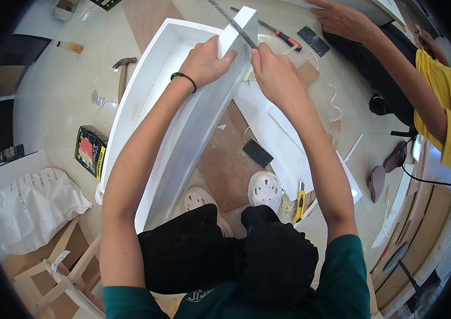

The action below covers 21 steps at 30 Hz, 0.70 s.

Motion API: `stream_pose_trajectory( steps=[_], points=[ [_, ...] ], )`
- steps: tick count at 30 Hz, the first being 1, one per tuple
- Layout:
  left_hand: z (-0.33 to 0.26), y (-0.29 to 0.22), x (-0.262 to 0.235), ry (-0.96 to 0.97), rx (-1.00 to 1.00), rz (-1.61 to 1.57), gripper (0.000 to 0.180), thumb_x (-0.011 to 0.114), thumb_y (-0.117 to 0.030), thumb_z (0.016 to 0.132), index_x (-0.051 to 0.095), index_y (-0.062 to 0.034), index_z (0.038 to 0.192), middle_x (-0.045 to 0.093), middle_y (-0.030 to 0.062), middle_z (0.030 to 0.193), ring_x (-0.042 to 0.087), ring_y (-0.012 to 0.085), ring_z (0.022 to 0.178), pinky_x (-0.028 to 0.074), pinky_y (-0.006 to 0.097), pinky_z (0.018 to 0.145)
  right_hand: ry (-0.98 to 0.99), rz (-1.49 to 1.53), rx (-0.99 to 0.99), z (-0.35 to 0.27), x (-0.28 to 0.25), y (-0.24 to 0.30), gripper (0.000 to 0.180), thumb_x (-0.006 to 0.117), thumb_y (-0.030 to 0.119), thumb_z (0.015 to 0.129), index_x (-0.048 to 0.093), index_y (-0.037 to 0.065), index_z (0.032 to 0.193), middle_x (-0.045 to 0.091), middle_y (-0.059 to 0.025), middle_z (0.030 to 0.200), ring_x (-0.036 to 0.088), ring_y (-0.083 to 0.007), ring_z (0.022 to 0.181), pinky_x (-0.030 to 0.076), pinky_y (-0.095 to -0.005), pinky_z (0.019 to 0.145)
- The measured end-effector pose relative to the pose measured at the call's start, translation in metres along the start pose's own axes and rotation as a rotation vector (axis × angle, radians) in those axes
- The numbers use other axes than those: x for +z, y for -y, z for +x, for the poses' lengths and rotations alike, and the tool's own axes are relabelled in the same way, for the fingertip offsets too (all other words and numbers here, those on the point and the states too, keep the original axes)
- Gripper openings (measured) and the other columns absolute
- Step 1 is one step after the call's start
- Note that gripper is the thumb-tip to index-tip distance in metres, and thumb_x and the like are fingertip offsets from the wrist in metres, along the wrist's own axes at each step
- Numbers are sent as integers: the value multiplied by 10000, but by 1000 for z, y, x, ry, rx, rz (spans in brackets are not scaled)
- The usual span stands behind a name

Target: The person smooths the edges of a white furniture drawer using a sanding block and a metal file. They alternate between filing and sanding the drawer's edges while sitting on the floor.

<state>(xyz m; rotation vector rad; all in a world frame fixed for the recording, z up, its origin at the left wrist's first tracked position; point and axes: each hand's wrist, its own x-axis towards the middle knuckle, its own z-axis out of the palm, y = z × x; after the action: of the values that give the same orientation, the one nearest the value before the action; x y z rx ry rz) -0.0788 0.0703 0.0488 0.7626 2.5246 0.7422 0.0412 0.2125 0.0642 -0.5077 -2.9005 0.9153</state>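
Head view, left hand [208, 61]: laid on the top edge of the long white wooden open box frame [151, 111]; fingers curled over the edge, thumb stretched toward the right; a black band is worn at the wrist.
Head view, right hand [273, 74]: closed round the near end of the long flat grey metal file [233, 24], fingers pressed together about it.
File, position: laid across the frame's far corner, between the two hands.
File, axis: long axis runs from the right hand up and to the left, away from the person.
Frame, axis: stood on the floor, long axis running from the feet up toward the far end.
Surroundings: wooden-handled hammer [123, 72] on the floor left of the frame; red-handled screwdriver [284, 36] beyond the right hand; yellow utility knife [300, 202] beside the white shoe [264, 189].
Other person: a hand [342, 18] of a person in a yellow top is seen at upper right, well apart from the file.
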Motion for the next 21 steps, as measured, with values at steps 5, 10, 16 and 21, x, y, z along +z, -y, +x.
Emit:
stream_pose_trajectory(
  steps=[5,10,16,21],
  points=[
    [1,8,3,-47,62,66,532,628,-433,922,605,35,1174,708,270,985,703,379,899,535,425,844,15,-36,-18,-11,1,6,346,418,305,1050,567,-3,997,682,-273,795,681,-481,809,533,-575,734],
    [0,4,-5,0,12,-25,550,625,-428,889,602,69,1123,693,305,1007,679,438,972,527,457,884,3,-27,3,-9,2,11,340,422,300,1049,566,-5,1008,682,-274,800,684,-473,804,540,-564,733],
    [2,3,-3,-25,46,9,574,628,-431,881,601,55,1185,691,311,1045,670,446,1012,525,453,907,-58,122,-26,7,5,-3,349,407,331,1062,558,17,1051,672,-283,811,652,-495,828,502,-572,734],
    [22,-7,-9,-99,100,43,510,656,-364,909,556,-66,1311,686,242,1149,680,348,1045,521,418,894,-254,714,173,-12,5,-25,375,403,362,1071,531,11,1093,645,-178,689,673,-354,634,503,-462,605]
  ],
)
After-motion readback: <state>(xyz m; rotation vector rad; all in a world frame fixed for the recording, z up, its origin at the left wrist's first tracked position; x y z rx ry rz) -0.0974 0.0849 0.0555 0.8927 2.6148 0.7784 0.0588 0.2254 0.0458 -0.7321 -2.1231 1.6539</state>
